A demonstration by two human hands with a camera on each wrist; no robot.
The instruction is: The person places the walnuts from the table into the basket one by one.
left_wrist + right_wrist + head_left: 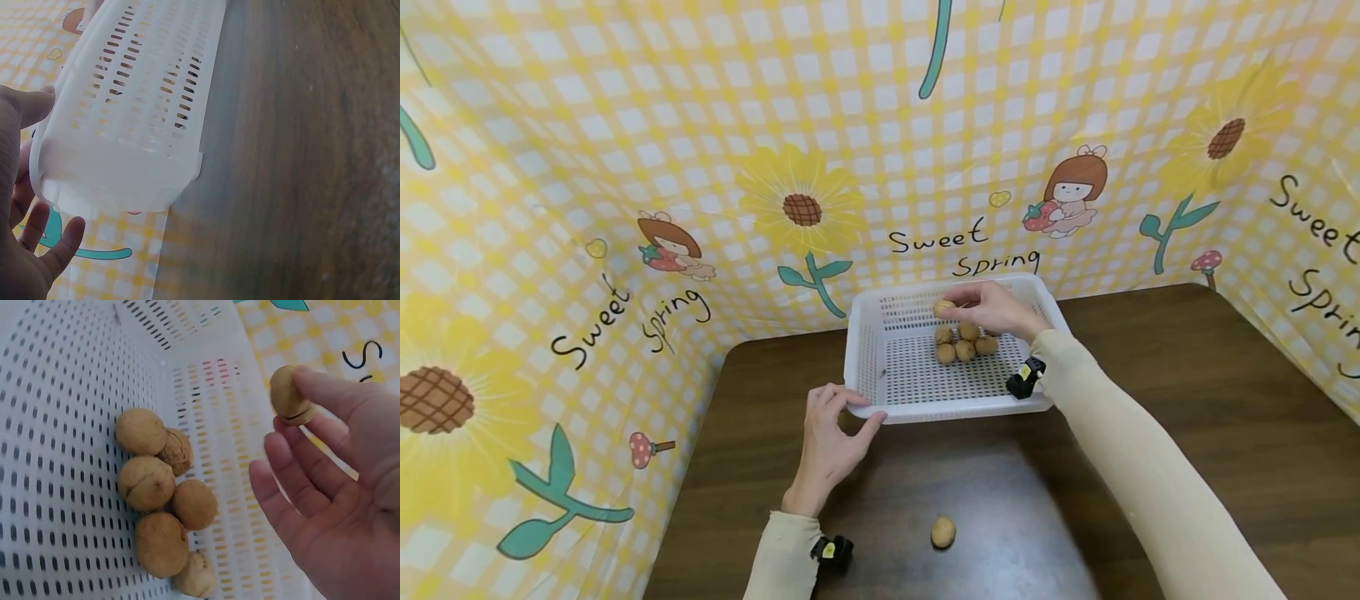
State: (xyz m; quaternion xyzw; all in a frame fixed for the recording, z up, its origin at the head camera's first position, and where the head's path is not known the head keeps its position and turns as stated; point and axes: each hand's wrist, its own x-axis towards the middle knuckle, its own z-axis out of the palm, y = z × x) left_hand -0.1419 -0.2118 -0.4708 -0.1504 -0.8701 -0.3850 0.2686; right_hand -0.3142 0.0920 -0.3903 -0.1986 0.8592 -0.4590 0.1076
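A white perforated plastic basket [955, 410] stands at the back of the table against the patterned cloth. Several walnuts [162, 544] lie clustered on its floor. Over its far side, my right hand [996, 310] pinches a walnut [289, 397] between thumb and fingertips, the other fingers spread loosely. My left hand [833, 442] grips the basket's near left corner, thumb on the front rim and fingers round the side. In the left wrist view, the basket's slotted outer wall [144, 75] shows beside the thumb. One walnut [943, 532] lies on the table nearer me.
Yellow checked cloth [925, 183] with flowers and lettering hangs behind the table and on both sides. The dark wooden table [1180, 375] extends left and right of the basket. Each wrist wears a small black camera [1025, 379].
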